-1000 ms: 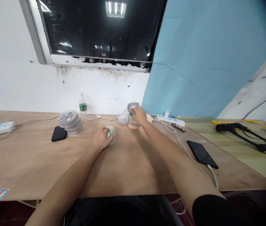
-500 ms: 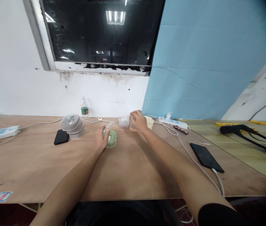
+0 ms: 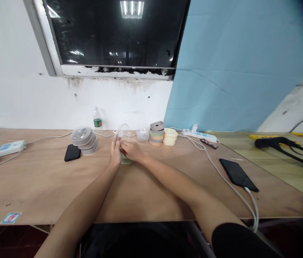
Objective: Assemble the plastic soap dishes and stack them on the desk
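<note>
A thin, clear round plastic lid (image 3: 124,129) stands tilted up above my hands. My left hand (image 3: 115,153) is closed on its left side, thumb toward me. At its lower edge my right hand (image 3: 132,151) has its fingers curled in against the lid, beside the left fingertips; the exact grip is partly hidden. Under both hands lies a light green box (image 3: 127,161), mostly covered by them. Beyond my right hand stand a clear plastic tub (image 3: 142,134), a stack of grey, green and orange rings (image 3: 155,137) topped by a tilted grey lid (image 3: 157,125), and stacked cream cups (image 3: 170,137).
At left are stacked grey round containers (image 3: 85,139), a black phone (image 3: 72,153) and a power strip (image 3: 3,149). A bottle (image 3: 97,118) stands by the wall. On the right lie another power strip (image 3: 199,135), white cables (image 3: 216,171) and a charging phone (image 3: 237,175).
My right hand has left the coloured stack and come left to meet my left hand. The clear lid is now raised upright, and the grey lid shows on the stack.
</note>
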The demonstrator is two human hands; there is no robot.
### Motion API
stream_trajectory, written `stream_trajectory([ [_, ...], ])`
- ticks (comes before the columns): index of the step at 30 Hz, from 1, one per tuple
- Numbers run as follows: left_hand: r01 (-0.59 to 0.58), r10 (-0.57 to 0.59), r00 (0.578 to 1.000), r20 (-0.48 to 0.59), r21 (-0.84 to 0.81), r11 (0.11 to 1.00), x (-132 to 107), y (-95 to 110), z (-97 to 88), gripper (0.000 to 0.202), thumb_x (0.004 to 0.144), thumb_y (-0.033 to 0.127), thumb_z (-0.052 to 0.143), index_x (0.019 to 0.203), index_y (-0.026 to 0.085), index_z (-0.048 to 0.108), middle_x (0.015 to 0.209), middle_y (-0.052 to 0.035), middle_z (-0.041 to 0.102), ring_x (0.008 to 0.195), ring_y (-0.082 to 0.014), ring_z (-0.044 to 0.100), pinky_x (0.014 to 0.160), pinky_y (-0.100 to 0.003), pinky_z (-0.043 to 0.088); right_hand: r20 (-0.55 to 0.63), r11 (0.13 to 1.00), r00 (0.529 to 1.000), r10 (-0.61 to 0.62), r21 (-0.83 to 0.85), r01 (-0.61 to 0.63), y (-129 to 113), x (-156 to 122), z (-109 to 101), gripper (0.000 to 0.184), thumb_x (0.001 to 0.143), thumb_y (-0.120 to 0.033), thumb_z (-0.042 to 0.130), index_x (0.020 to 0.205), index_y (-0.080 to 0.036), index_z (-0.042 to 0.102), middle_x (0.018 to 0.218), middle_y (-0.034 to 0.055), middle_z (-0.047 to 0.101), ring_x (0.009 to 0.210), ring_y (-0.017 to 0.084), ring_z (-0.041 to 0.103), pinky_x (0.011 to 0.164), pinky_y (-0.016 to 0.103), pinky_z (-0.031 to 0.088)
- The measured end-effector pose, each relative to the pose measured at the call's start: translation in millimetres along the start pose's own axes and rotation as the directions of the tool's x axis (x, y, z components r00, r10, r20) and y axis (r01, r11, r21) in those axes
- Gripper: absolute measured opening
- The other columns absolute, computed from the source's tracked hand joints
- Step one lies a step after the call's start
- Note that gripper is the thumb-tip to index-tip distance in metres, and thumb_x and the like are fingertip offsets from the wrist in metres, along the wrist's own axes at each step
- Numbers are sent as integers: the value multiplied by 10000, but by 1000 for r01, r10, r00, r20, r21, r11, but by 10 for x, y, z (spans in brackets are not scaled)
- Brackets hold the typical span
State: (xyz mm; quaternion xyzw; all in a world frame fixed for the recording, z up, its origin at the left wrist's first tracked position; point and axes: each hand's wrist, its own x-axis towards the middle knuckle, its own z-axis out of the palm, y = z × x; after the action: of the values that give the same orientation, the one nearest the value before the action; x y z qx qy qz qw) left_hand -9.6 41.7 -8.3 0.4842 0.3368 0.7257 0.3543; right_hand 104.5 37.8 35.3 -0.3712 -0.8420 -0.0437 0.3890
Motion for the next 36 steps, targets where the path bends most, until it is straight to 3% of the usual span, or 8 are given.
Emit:
stream_trajectory([
  [3, -72, 39, 994, 103, 335, 940, -70, 36, -23, 539, 942, 534, 378, 1378, 221, 423, 1413, -110, 485, 1311, -250, 447, 1088, -424, 345, 129, 994, 989, -78, -63, 87, 145, 85, -133, 283, 969, -305, 393, 1149, -325, 611, 1143, 22, 643, 1058, 154, 598, 881, 268, 488],
  [6, -153, -66, 966, 249, 760, 632, -161, 64, -41, 624, 856, 613, 498, 1314, 188, 500, 1473, -173, 388, 1382, -356, 309, 1112, -564, 213, 150, 975, 988, 31, -223, 3, 399, 232, -318, 355, 967, -234, 369, 1273, -286, 541, 1180, 53, 615, 1050, 177, 592, 843, 276, 473],
  [9, -247, -205, 918, 339, 894, 373, -227, 98, -31, 660, 752, 689, 575, 1186, 192, 595, 1452, -203, 390, 1352, -428, 311, 1050, -626, 246, 174, 920, 968, 181, -377, -104, 699, 366, -459, 391, 932, -147, 388, 1263, -263, 562, 1166, 102, 605, 948, 207, 621, 791, 300, 454],
  [12, -271, -250, 901, 355, 910, 313, -245, 144, -19, 693, 702, 702, 619, 1173, 193, 598, 1412, -209, 420, 1245, -415, 442, 980, -556, 362, 213, 859, 932, 292, -486, -158, 942, 430, -522, 408, 877, -60, 388, 1172, -216, 623, 1125, 160, 603, 889, 242, 639, 770, 341, 447],
  [18, -228, -324, 889, 322, 927, 297, -232, 179, -21, 713, 681, 672, 663, 1190, 180, 574, 1441, -218, 353, 1097, -380, 559, 924, -503, 413, 222, 781, 888, 402, -590, -205, 1063, 437, -486, 326, 880, -96, 398, 1063, -142, 664, 1082, 222, 600, 929, 325, 641, 767, 430, 469],
  [24, -245, -299, 892, 340, 918, 313, -239, 168, -25, 656, 705, 625, 671, 1175, 175, 592, 1435, -205, 377, 1095, -370, 562, 916, -463, 428, 246, 776, 870, 427, -594, -212, 966, 465, -498, 322, 903, -143, 405, 1140, -142, 623, 1120, 196, 598, 968, 278, 634, 803, 396, 479],
  [32, -128, -70, 971, 227, 749, 650, -174, 141, 20, 567, 917, 584, 392, 1284, 173, 528, 1366, -138, 490, 1260, -249, 482, 1066, -364, 356, 0, 990, 996, 92, -108, -91, 637, -219, -296, 314, 951, -242, 363, 1175, -186, 575, 1145, 98, 622, 1083, 212, 557, 929, 345, 441],
  [36, -215, 18, 953, 303, 631, 745, -193, 103, 13, 501, 984, 471, 280, 1349, 186, 471, 1371, -101, 491, 1315, -188, 419, 1117, -330, 303, 157, 990, 986, -56, 139, 34, 478, -578, -149, 229, 890, -340, 542, 1058, -196, 600, 975, 64, 645, 842, 185, 591, 786, 308, 473],
])
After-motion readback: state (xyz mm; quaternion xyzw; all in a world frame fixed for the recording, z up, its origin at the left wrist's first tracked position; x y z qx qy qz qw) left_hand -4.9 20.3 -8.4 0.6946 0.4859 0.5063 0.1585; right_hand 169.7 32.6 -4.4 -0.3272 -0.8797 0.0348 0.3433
